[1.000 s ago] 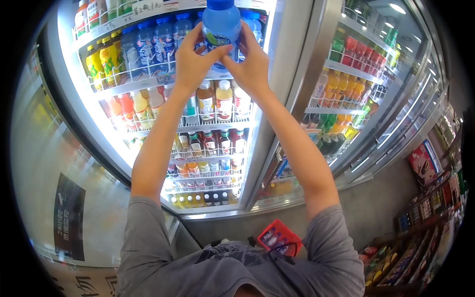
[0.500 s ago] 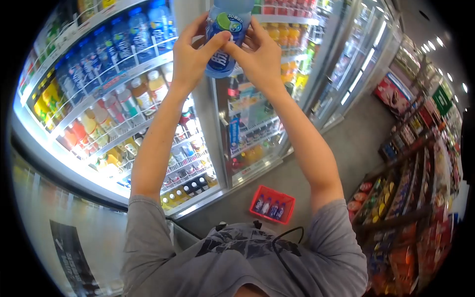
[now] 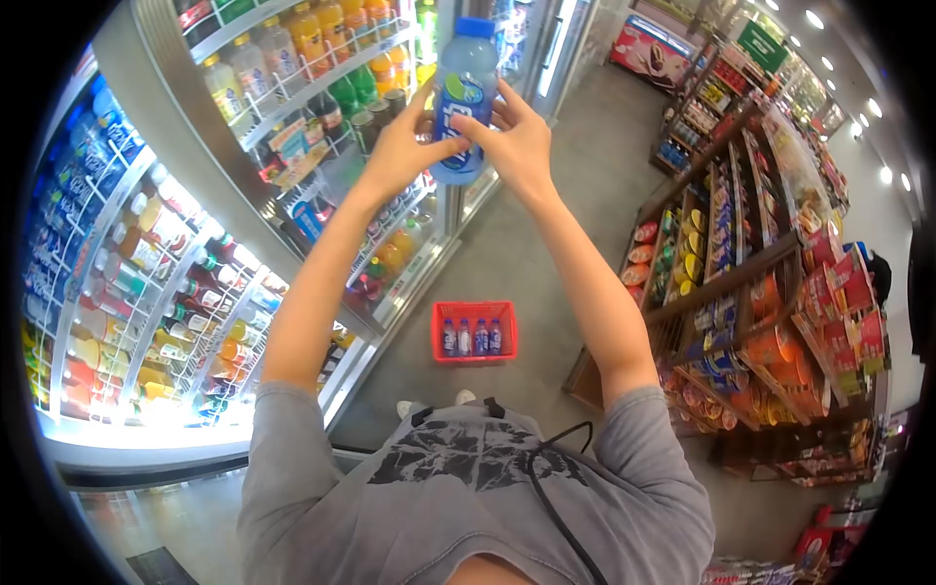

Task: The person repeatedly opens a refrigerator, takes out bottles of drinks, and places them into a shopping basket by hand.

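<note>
Held up in front of me is a drink bottle (image 3: 467,93) with a blue cap and a blue label showing a lime. It stands nearly upright between both hands. My left hand (image 3: 408,146) grips its left side, thumb across the lower label. From the other side my right hand (image 3: 514,136) is closed round it, its thumb also on the label. Part of the fingers is hidden behind the bottle. Below on the floor sits a red shopping basket (image 3: 475,358) with several small-looking bottles (image 3: 465,336) lined up inside.
An open, lit drinks cooler (image 3: 146,292) stands at the left, its shelves full of bottles. More cooler shelves (image 3: 292,68) with drinks are ahead. At the right are wooden snack shelves (image 3: 721,263). A red-and-white chest freezer (image 3: 653,49) is at the far end.
My view has swung to the right, and the open cooler now lies further left. The bottle, still in both hands, appears lower with its blue cap visible. The basket appears higher and more level.
</note>
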`<action>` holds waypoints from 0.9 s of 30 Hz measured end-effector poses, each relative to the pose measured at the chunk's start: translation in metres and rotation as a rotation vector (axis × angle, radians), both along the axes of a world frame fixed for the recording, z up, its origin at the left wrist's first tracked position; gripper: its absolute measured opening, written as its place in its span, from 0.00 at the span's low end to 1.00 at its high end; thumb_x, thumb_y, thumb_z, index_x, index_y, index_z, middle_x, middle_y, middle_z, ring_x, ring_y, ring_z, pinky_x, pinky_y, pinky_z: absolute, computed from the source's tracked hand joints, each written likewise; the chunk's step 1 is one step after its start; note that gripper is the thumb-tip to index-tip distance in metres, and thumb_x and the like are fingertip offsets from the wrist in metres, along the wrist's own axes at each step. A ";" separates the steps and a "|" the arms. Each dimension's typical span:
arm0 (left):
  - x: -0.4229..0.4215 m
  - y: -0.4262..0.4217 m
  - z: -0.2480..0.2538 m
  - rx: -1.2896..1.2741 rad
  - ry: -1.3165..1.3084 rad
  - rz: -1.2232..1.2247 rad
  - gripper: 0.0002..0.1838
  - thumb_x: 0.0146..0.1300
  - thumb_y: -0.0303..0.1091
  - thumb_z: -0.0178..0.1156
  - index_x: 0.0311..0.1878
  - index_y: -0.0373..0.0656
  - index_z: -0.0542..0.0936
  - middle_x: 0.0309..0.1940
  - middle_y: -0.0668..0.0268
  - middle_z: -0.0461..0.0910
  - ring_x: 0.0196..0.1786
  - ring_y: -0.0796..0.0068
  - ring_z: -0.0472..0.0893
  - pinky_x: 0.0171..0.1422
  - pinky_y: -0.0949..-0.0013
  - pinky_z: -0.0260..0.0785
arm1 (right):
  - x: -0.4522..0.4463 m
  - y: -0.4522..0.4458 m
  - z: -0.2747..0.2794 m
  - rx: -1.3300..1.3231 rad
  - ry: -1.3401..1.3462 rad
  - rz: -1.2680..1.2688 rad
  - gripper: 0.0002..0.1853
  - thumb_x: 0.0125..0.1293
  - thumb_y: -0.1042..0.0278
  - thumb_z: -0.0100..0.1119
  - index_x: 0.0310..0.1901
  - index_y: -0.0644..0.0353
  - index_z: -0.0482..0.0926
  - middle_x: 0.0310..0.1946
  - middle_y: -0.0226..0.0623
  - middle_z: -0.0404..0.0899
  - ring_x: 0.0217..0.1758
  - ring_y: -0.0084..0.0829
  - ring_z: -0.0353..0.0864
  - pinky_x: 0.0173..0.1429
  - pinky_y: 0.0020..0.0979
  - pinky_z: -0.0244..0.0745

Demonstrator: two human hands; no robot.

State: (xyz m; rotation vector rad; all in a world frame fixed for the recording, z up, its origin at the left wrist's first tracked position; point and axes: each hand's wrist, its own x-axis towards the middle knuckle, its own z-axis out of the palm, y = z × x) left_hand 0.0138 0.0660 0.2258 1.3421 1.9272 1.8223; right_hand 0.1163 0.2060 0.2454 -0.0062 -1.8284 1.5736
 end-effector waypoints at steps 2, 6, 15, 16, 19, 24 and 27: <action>0.007 0.032 -0.036 0.045 -0.043 -0.045 0.54 0.53 0.39 0.73 0.78 0.40 0.50 0.54 0.52 0.79 0.57 0.63 0.79 0.61 0.63 0.73 | 0.014 0.025 -0.031 -0.009 -0.052 -0.075 0.47 0.50 0.66 0.78 0.69 0.71 0.64 0.56 0.53 0.79 0.57 0.34 0.82 0.57 0.32 0.80; 0.043 0.074 -0.088 0.018 -0.183 -0.083 0.53 0.53 0.34 0.73 0.77 0.38 0.50 0.55 0.51 0.78 0.56 0.65 0.79 0.61 0.64 0.73 | 0.051 0.060 -0.074 -0.003 -0.168 -0.166 0.48 0.49 0.65 0.79 0.69 0.74 0.63 0.58 0.57 0.77 0.58 0.37 0.82 0.57 0.34 0.80; 0.060 0.096 -0.196 0.036 -0.372 -0.174 0.50 0.57 0.26 0.69 0.77 0.36 0.49 0.52 0.58 0.78 0.54 0.73 0.79 0.58 0.70 0.74 | 0.085 0.082 -0.172 -0.105 -0.275 -0.129 0.45 0.55 0.63 0.77 0.68 0.76 0.63 0.56 0.55 0.79 0.60 0.37 0.80 0.63 0.35 0.76; 0.060 0.092 -0.211 -0.013 -0.382 -0.170 0.50 0.57 0.26 0.69 0.77 0.36 0.49 0.52 0.58 0.78 0.54 0.74 0.79 0.58 0.70 0.74 | 0.088 0.076 -0.180 -0.147 -0.368 -0.123 0.43 0.56 0.62 0.76 0.67 0.77 0.64 0.56 0.54 0.79 0.59 0.37 0.81 0.63 0.34 0.76; 0.066 0.076 -0.235 -0.073 -0.432 -0.168 0.49 0.58 0.27 0.69 0.77 0.35 0.48 0.54 0.57 0.77 0.55 0.72 0.79 0.59 0.68 0.74 | 0.088 0.063 -0.216 -0.200 -0.507 -0.118 0.41 0.57 0.62 0.75 0.66 0.78 0.65 0.56 0.53 0.80 0.58 0.36 0.81 0.61 0.33 0.77; 0.074 0.045 -0.321 -0.190 -0.426 -0.005 0.45 0.54 0.36 0.70 0.73 0.34 0.60 0.51 0.52 0.81 0.50 0.67 0.83 0.55 0.66 0.75 | 0.086 0.037 -0.286 -0.193 -0.641 -0.105 0.38 0.59 0.60 0.73 0.64 0.78 0.68 0.53 0.51 0.82 0.56 0.34 0.83 0.60 0.33 0.77; 0.076 0.032 -0.383 -0.300 -0.458 0.020 0.38 0.54 0.38 0.70 0.66 0.34 0.69 0.49 0.56 0.83 0.49 0.69 0.83 0.54 0.66 0.75 | 0.083 0.033 -0.350 -0.143 -0.743 -0.088 0.38 0.58 0.57 0.73 0.63 0.77 0.70 0.51 0.51 0.83 0.56 0.35 0.83 0.60 0.33 0.77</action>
